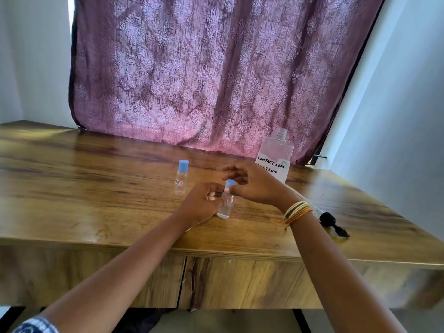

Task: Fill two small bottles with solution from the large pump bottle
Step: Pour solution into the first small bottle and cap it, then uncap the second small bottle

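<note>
A small clear bottle point(225, 207) stands on the wooden table point(96, 188) near its front edge, with liquid in its lower part. My left hand point(204, 205) grips its body from the left. My right hand point(254, 183) pinches its blue cap point(229, 183) at the top. A second small bottle point(181, 179) with a blue cap on stands upright just behind and to the left, apart from both hands. The large clear bottle point(276, 157), labelled "contact lens solution", stands at the back right with its neck open and no pump on it.
A black pump head point(332, 223) with its white tube lies on the table to the right of my right wrist. A purple patterned curtain point(216, 68) hangs behind the table. The front edge of the table has drawers below it.
</note>
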### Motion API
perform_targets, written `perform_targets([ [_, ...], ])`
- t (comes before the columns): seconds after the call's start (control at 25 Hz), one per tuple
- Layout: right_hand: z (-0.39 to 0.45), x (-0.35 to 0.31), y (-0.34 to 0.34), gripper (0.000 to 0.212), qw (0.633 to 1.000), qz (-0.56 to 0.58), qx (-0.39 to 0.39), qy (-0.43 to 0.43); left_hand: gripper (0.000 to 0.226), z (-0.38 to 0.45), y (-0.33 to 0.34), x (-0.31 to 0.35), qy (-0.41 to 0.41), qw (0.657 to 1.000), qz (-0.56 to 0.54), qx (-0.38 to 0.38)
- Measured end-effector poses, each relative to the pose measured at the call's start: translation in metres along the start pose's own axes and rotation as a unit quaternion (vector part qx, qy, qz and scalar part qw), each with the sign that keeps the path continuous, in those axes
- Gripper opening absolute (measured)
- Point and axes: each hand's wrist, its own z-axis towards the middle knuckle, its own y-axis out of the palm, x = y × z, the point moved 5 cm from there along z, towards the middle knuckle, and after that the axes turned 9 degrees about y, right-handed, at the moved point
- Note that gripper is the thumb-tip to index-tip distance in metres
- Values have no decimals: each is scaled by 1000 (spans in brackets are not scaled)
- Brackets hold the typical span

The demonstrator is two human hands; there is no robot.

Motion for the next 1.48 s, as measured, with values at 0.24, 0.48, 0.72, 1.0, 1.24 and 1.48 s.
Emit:
perform_targets([
  [0.24,2,6,-5,29,997,68,38,-4,19,1,-4,0,-10,1000,1,15],
  [0.48,-3,20,2,51,989,142,33,11,20,2,-5,-4,-16,999,-34,17],
  [0.72,-23,56,47,54,975,207,32,71,34,3,-7,-4,2,999,39,37],
  [1.0,14,63,42,33,981,123,108,107,58,5,-9,-18,-64,995,54,60],
  [1.24,38,76,40,37,974,113,113,158,48,5,-12,-20,-67,992,77,72],
  [1.48,12,70,47,42,964,55,155,211,19,-1,-17,-6,-22,979,181,92],
])
